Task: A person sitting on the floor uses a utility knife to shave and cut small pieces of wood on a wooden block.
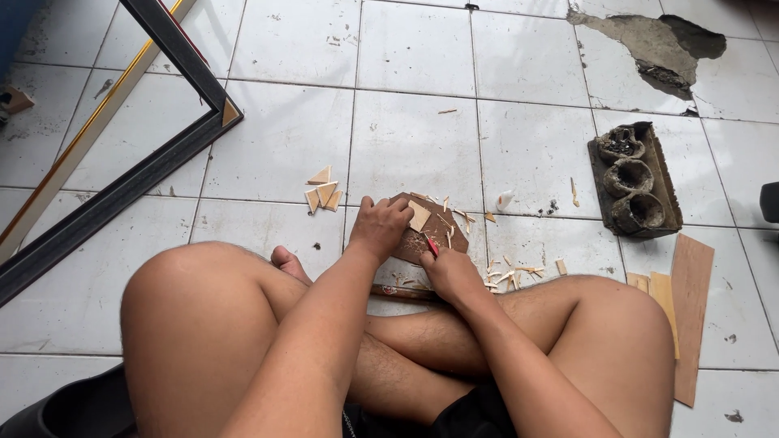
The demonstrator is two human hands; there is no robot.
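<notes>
White floor tiles (414,138) carried the whole lot, with a person seated cross-legged upon them. Left hand (380,227) was curled over the near edge of a brown board (442,235), fingers pressing a pale wood piece (419,216) flat on it. Right hand (450,274) was clenched around a red-handled cutter (432,246), its tip at the wood piece's lower edge. Wood shavings (507,274) lay scattered around the board and beside the right knee. Four cut triangles (322,191) sat grouped just left of the board. A small white bottle (505,199) lay to the board's right. Farther right stood a dark mould (634,180) with three round hollows, and near it thin wood strips (690,312). A black and gold frame (122,162) lay at far left.
</notes>
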